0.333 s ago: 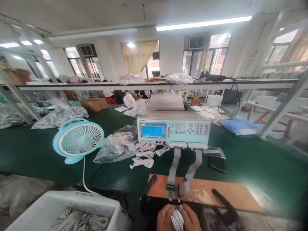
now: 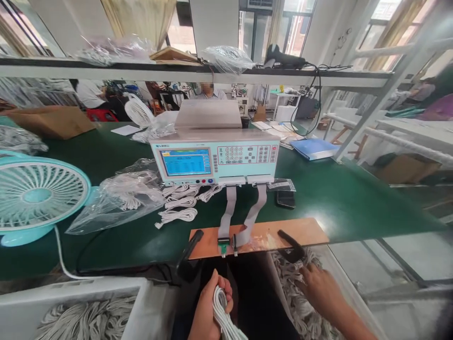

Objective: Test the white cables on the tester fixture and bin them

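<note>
Left hand (image 2: 208,309) grips white cable bundle (image 2: 222,314), looped end forward, axis roughly fore-and-aft; right hand (image 2: 320,289), hold unclear.

on the table (image 2: 354,198): instrument (image 2: 247,165) at centre, fan (image 2: 38,196) at far left, plastic bag (image 2: 116,203) between them, cable bundles (image 2: 177,215) before the instrument's left half, phone (image 2: 285,199) before its right end, folder (image 2: 314,148) to its right, shelf (image 2: 106,73) above and behind. at the near edge: board (image 2: 314,231), with ribbon cables (image 2: 230,208) running back to the instrument. below the edge: left bin (image 2: 71,285) and right bin (image 2: 345,269), both holding cables (image 2: 92,316), left hand (image 2: 208,307) between them around a cable coil (image 2: 222,311), right hand (image 2: 318,288) over the right bin.
</note>
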A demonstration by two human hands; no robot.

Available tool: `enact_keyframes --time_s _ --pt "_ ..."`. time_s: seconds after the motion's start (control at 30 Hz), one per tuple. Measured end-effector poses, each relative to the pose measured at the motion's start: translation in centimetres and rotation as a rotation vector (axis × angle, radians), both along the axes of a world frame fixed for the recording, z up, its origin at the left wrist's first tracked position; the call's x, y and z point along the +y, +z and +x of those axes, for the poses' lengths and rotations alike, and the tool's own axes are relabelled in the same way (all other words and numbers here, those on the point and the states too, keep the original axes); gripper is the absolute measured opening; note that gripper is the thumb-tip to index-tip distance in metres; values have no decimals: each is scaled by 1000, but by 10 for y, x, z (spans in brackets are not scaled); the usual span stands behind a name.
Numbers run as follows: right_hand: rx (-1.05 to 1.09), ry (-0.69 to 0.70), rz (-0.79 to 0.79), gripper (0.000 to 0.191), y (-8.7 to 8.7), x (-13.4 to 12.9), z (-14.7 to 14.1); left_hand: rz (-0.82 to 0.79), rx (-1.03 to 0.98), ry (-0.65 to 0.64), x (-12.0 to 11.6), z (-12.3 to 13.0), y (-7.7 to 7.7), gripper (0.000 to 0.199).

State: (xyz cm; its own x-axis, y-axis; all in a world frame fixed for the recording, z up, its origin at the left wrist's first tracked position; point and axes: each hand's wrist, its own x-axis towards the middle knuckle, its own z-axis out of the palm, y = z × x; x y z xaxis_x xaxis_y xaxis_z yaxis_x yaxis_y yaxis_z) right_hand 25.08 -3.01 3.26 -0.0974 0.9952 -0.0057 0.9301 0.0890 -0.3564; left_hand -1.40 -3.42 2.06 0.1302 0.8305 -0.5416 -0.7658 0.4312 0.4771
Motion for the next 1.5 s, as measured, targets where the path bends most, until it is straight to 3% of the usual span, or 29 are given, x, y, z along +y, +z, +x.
enact_keyframes --time_s 0.07,0.17,0.23,0.3,0.4,0.5,0.6,0.77,0.9,1.0,1.07,1.2,1.37,1.5 --pt "223 28 -151 14 6 -10 -14 24 -91 27 0 7 2 33" --pt "884 201 -500 19 3 -23 -65 157 -125 96 2 16 8 36" --pt "1242 174 -672 25 -4 -28 -95 262 15 103 2 14 9 37" --pt "1366 135 -654 25 -9 -27 -109 332 386 56 0 4 7 30" --pt "1150 114 -392 13 -10 -24 -110 435 1060 -37 -10 -10 -3 13" --pt "867 110 -240 4 -3 -22 -105 534 1304 -146 -21 -8 -13 22" --pt "810 175 -284 7 5 -24 -107 502 1233 -145 -27 2 -16 20" --pt "1026 417 -445 22 8 -26 -112 252 814 -182 -29 7 -16 30" --pt "1190 221 -581 28 -5 -26 -121 151 716 -207 -32 6 -17 38" --pt "1221 83 -562 28 -16 -26 -126 257 876 -132 -35 1 -13 32" --pt "1211 31 -548 27 -21 -24 -127 428 1021 -77 -36 -3 -8 22" --pt "1193 -11 -518 27 -24 -18 -127 765 1198 -143 -33 -9 7 3" --pt "1158 37 -520 20 -15 -11 -121 757 1281 -239 -23 -12 19 11" --pt "1064 130 -519 13 -3 -11 -117 672 1156 -390 -21 -14 12 15"
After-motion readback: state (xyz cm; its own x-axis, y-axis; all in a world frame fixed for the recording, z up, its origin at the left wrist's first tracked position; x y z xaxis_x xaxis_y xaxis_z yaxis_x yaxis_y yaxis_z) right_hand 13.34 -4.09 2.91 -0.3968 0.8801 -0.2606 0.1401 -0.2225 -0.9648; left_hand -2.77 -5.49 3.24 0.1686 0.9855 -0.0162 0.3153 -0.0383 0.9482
